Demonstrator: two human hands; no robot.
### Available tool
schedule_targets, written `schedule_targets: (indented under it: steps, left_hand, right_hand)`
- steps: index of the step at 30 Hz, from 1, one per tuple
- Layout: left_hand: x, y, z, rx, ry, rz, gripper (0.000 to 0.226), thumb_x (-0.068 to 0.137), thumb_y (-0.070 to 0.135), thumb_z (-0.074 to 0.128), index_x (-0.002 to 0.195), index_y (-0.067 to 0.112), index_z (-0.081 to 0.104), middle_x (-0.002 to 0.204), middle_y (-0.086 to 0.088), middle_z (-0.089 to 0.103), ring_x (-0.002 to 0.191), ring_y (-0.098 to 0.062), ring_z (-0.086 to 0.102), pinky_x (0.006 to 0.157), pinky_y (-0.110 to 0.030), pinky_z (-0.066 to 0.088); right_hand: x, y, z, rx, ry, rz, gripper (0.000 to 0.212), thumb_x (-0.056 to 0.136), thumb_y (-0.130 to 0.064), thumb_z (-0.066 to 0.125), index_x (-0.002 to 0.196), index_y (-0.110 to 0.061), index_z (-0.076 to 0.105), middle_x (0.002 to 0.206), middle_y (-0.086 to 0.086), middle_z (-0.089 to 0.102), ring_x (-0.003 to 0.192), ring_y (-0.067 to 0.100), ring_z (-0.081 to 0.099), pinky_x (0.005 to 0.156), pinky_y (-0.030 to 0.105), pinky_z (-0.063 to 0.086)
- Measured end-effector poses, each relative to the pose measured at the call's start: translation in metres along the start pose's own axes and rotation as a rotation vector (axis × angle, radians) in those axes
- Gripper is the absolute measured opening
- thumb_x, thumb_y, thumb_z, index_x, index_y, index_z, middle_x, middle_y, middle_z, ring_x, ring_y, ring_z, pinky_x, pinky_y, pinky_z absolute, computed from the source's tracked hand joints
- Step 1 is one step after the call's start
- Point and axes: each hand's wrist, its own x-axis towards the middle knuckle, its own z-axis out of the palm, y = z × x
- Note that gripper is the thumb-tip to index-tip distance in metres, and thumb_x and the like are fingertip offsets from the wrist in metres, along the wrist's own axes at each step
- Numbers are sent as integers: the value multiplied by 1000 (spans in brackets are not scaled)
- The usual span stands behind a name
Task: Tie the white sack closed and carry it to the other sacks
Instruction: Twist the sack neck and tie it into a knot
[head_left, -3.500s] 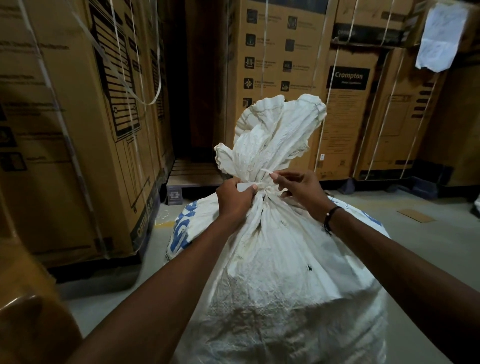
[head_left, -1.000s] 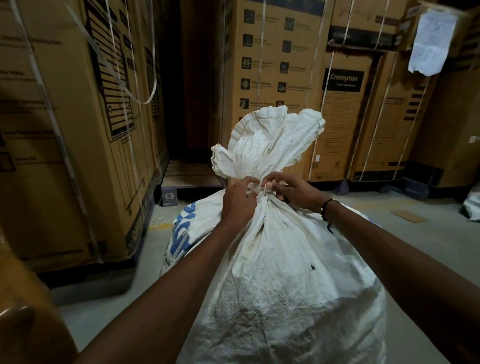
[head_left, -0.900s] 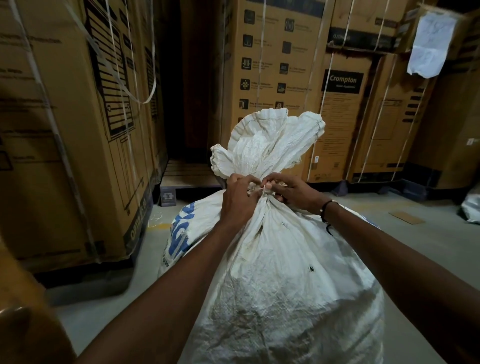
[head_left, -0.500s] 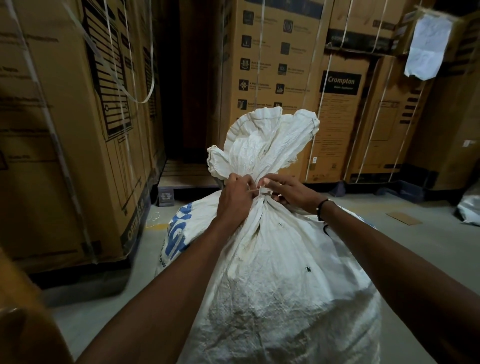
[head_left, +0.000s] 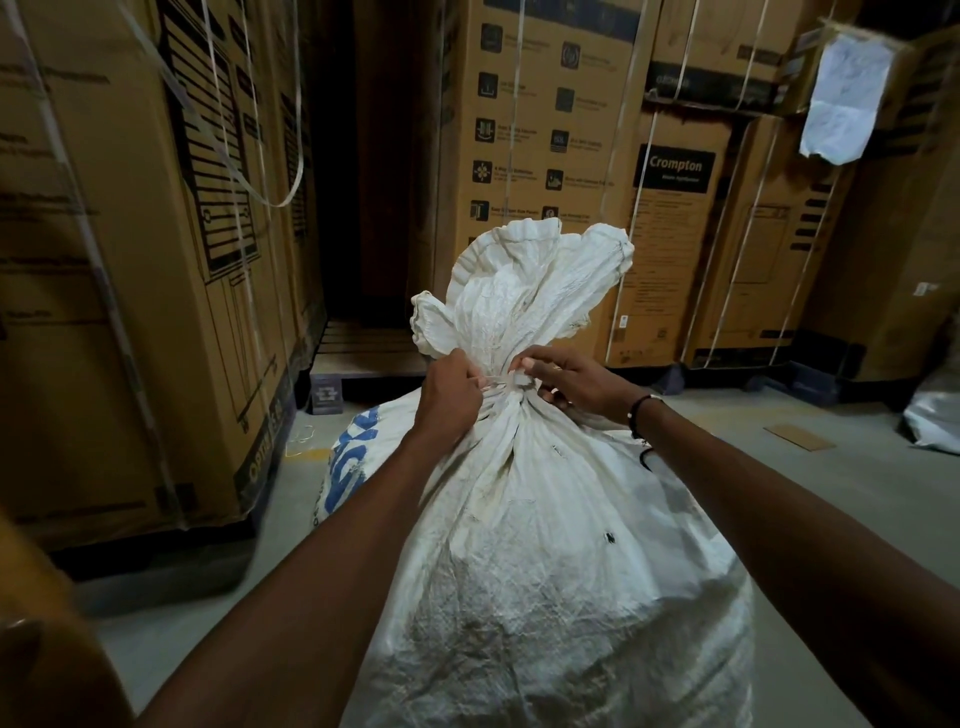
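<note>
- Two hands at the gathered neck of the white sack (head_left: 545, 519), one on each side of it.
- Left hand (head_left: 449, 402): grip clenched on the left end of the tie strip (head_left: 501, 382), fingers curled, knuckles against the sack's neck.
- Right hand (head_left: 569, 382): grip pinching the right end of the same strip between thumb and fingertips, just right of the neck; dark wristband (head_left: 639, 413) on that wrist.
- Pale, narrow strip wound round the neck, stretched short and taut between the two hands.
- Upright on the grey floor (head_left: 831, 499), full and rounded below the neck, crumpled mouth flaring above the hands; blue print (head_left: 353, 457) on the sack's left flank.
- Tall strapped cardboard boxes (head_left: 545, 145) behind the sack; one marked "Crompton" (head_left: 674, 165) behind and right of its mouth.
- More strapped boxes (head_left: 130, 260) left of the sack, a loose strap hanging from them.
- Wooden pallet (head_left: 363, 345) low behind the sack, to its left, in the dark gap between box stacks.
- White paper sheet (head_left: 844, 98) hanging high up, far right of the sack.
- Flat cardboard scrap (head_left: 800, 436) on the floor right of the sack; beyond it, at the frame edge, part of another pale sack (head_left: 935, 421).
</note>
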Motion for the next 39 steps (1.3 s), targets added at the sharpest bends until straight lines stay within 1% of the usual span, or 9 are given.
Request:
schedule_targets:
  steps: [3,7,9,14,18,21,27,32,39]
  left_hand:
    - [-1,-4,-3,-63,-16,-9,32,96,5,69,75,20,50,109,-13,74,105,-24,68,82,-35,51]
    - [-4,-11,-8,-157,-77,31,14,94,-3,65,86,6,57,132,-11,72,124,-19,64,97,-28,45]
    - [-6,-13,-9,-197,-92,60,9,92,-7,62,89,1,60,132,-12,71,127,-20,64,100,-29,45]
    - [-10,-6,-14,-177,-116,128,15,95,-2,62,88,10,57,102,-12,73,91,-19,62,79,-32,45]
    - [-8,-2,-15,-91,-147,176,22,95,0,68,83,12,54,86,-3,65,74,-7,56,67,-29,42]
    - [-10,8,-15,11,-187,304,21,94,-6,58,88,12,50,82,-5,63,72,-20,56,69,-34,43]
    - [-14,15,-17,121,-258,520,6,94,-3,58,100,-3,60,94,-21,69,85,-35,65,71,-39,45]
    - [-24,19,-21,128,-295,575,11,88,4,57,93,14,57,90,-11,70,82,-27,66,70,-46,55]
    - [-36,29,-6,-110,-228,273,9,93,4,73,93,7,64,82,6,65,74,-6,59,70,-25,48]
  right_hand:
    - [1,-12,1,-254,72,-67,26,111,-27,57,119,-12,76,85,-17,72,70,-4,62,70,16,48]
    - [22,-51,4,-569,218,-207,22,108,-26,60,113,-14,79,84,-1,77,66,5,67,68,32,51]
    - [37,-72,9,-639,143,-307,22,108,-14,56,116,-14,77,95,4,80,80,15,72,76,31,55]
    - [60,-83,8,-842,-180,-185,34,110,-14,48,139,-19,65,127,8,76,117,26,69,98,40,52]
    - [43,-73,4,-1207,-151,-244,34,111,-31,42,130,-28,69,123,0,73,121,24,62,96,43,44]
    - [34,-74,1,-1336,-85,-290,40,110,-38,36,114,-28,75,110,1,73,109,26,62,99,44,41]
    - [18,-73,-12,-1235,-90,-243,59,96,-46,26,95,-17,78,92,11,68,84,34,65,73,40,42]
    - [-14,-56,-18,-1170,-55,-182,68,99,-61,20,108,-26,77,94,6,58,71,28,58,65,36,37]
    - [-46,-30,-19,-894,19,-85,56,92,-74,58,123,-31,75,148,-5,46,96,23,68,83,38,54]
